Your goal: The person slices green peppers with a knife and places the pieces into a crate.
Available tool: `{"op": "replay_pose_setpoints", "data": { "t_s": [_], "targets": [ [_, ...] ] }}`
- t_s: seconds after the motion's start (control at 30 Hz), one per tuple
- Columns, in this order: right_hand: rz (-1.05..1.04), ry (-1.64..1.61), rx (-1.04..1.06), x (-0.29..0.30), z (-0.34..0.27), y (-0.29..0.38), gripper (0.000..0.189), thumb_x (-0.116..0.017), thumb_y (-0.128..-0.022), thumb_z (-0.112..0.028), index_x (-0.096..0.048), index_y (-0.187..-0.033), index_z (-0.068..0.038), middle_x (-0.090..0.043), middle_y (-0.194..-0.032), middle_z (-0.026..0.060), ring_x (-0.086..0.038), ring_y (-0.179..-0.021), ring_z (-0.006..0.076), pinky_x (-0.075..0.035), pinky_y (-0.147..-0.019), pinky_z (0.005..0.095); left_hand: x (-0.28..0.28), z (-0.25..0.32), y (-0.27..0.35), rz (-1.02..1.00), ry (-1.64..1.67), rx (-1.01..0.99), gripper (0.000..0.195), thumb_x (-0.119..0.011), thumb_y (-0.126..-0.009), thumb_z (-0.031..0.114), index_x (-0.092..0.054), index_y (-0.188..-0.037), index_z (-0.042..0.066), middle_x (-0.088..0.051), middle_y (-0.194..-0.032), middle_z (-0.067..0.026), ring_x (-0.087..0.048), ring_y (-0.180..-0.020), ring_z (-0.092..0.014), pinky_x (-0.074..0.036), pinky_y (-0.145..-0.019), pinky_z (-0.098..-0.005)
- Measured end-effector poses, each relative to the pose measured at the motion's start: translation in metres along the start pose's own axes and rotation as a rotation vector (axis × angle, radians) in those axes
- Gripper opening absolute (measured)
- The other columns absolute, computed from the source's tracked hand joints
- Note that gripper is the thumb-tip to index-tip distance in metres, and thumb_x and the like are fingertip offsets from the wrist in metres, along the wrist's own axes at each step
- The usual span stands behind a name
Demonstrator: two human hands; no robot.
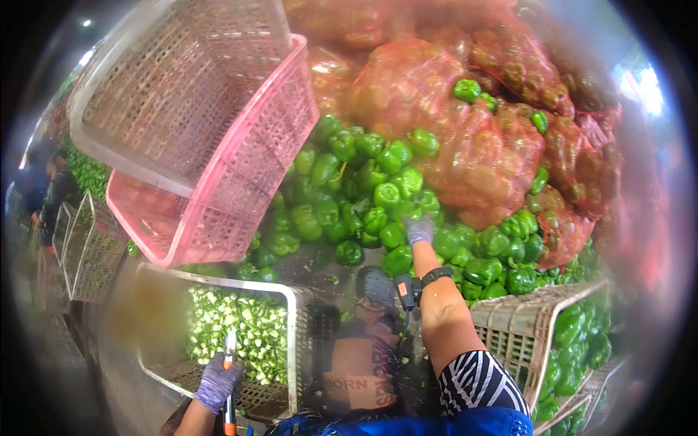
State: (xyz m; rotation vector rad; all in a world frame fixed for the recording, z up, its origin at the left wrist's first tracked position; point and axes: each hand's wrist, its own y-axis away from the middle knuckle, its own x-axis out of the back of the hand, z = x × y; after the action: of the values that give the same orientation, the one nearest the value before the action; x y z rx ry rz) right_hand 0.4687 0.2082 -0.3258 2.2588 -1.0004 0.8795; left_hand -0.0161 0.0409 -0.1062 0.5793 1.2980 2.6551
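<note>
My left hand [218, 379], in a purple knit glove, is closed around an orange-and-black handled knife [229, 349] with a short blade. It is above a crate [294, 327] with a white rim, which holds many small pale-green pepper pieces [240, 327]. My right hand [419, 226], gloved too, reaches into a heap of green bell peppers [376, 191]. Its fingers are at a pepper there; whether they grip it cannot be told. A black strap with a small device is around the right forearm.
A pink plastic crate [240, 180] with a greyish crate [152, 92] in it stands at the upper left. Red mesh sacks [469, 147] are piled behind the peppers. Another crate [507, 321] at the right holds green peppers. People are at the far left edge.
</note>
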Motion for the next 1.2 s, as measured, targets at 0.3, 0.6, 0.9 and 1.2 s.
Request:
{"op": "replay_pose_setpoints", "data": {
  "t_s": [0.3, 0.6, 0.9, 1.2],
  "targets": [
    [-0.204, -0.623, -0.045, 0.016, 0.010, 0.020, 0.056, -0.069, -0.068, -0.034, -0.052, -0.112, -0.004, -0.057, -0.109, 0.0182, -0.055, -0.099, 0.0325, -0.044, -0.086, 0.0435, -0.008, 0.005, 0.004, -0.044, 0.009, -0.083, 0.023, -0.060, -0.082, 0.015, -0.040, -0.092, 0.008, -0.042, -0.056, 0.0000, -0.042, -0.041, -0.010, -0.035, -0.036, -0.0254],
    [-0.941, -1.666, -0.257, 0.154, -0.118, 0.189, 0.043, -0.053, -0.079, -0.048, -0.054, -0.107, -0.015, -0.060, -0.098, 0.0067, -0.059, -0.083, 0.0267, -0.048, -0.055, 0.0375, -0.022, 0.077, 0.102, 0.136, -0.682, -0.835, 0.032, -0.063, -0.079, 0.029, -0.050, -0.096, 0.004, -0.058, -0.069, -0.0179, -0.059, -0.061, -0.035, -0.047, -0.055, -0.0410],
    [-1.162, -1.708, -0.111, 0.180, -0.196, 0.341, 0.045, -0.062, -0.078, -0.034, -0.050, -0.110, -0.005, -0.057, -0.102, 0.0188, -0.058, -0.091, 0.0337, -0.049, -0.082, 0.0465, 0.005, 0.094, 0.181, 0.056, -0.780, -1.079, 0.042, -0.057, -0.084, 0.033, -0.046, -0.107, 0.000, -0.057, -0.083, -0.0237, -0.058, -0.075, -0.040, -0.048, -0.064, -0.0429],
    [-1.247, -1.677, -0.107, 0.155, -0.207, 0.381, 0.040, -0.061, -0.077, -0.024, -0.048, -0.107, -0.002, -0.056, -0.097, 0.0167, -0.058, -0.088, 0.0308, -0.050, -0.080, 0.0445, 0.018, 0.060, 0.190, -0.129, -0.493, -0.889, 0.042, -0.058, -0.082, 0.038, -0.051, -0.099, 0.000, -0.057, -0.077, -0.0178, -0.059, -0.071, -0.029, -0.047, -0.066, -0.0384]
  ]
}}
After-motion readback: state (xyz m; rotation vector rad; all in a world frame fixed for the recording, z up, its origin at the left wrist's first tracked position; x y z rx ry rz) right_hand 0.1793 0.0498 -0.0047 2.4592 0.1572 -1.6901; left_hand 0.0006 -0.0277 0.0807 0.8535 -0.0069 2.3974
